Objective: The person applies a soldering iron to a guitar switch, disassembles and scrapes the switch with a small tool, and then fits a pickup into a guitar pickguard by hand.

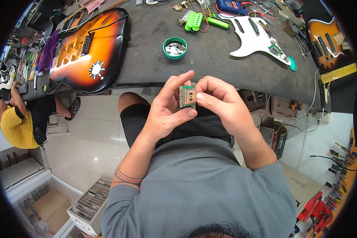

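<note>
A small component (189, 96), with a copper-coloured plate on its face and green board at its edges, is held up over the wearer's lap, just short of the bench. The left hand (166, 107) grasps it from the left, fingers curled behind and thumb below. The right hand (222, 101) pinches its right edge between thumb and fingertips.

Past the hands runs the dark bench (146, 65). Nearest on it is a green bowl (174, 57) with something shiny inside. To the left, a sunburst guitar body (113, 43) lies face up, with a white sun decal (96, 70). Beyond the bowl are bright green pickups (194, 21) and a blue meter (231, 6). A white pickguard (246, 43) lies to the right, and farther right a second guitar body (324, 31).

Below is the wearer's grey shirt (210, 178). At far left, a person in yellow (20, 129) sits reaching toward the bench; at lower right, tools (337, 162) line a wall.
</note>
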### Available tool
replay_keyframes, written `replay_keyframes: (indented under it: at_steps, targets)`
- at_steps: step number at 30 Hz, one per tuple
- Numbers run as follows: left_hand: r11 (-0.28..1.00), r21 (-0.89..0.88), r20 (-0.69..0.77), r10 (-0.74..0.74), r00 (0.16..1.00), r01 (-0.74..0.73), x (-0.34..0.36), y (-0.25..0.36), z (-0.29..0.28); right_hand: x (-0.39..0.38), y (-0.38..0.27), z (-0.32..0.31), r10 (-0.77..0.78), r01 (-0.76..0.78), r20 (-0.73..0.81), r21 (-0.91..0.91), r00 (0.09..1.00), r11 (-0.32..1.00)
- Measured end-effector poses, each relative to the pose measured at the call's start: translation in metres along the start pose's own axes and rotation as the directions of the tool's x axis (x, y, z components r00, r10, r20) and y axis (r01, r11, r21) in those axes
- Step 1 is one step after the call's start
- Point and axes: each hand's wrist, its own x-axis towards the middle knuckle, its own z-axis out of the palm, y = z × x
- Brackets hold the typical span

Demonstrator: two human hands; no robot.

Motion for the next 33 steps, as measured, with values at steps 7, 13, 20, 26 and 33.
replay_keyframes:
  at_steps: [7,13,20,26,33]
  targets:
    - [0.974,0.176,0.018,0.14,0.99,-0.141,0.003,0.005,0.004,0.004,0.023,-0.009,0.042,-0.106,0.189,0.343,0.981,0.933]
    - [0.896,0.399,0.01,0.207,0.978,-0.194,0.005,0.007,0.006,0.004,0.034,-0.014,0.053,-0.142,0.213,0.43,0.976,0.892]
    - [0.691,0.665,0.05,0.337,0.94,-0.283,0.006,0.021,0.014,0.006,0.054,-0.013,-0.099,-0.123,0.34,0.575,0.935,0.809]
    - [0.571,0.768,0.067,0.378,0.923,-0.29,0.007,0.024,0.021,0.002,0.06,-0.011,-0.084,-0.143,0.349,0.577,0.933,0.804]
    - [0.492,0.821,0.071,0.415,0.907,-0.289,0.005,0.022,0.023,0.0,0.059,-0.01,-0.048,-0.183,0.352,0.592,0.935,0.785]
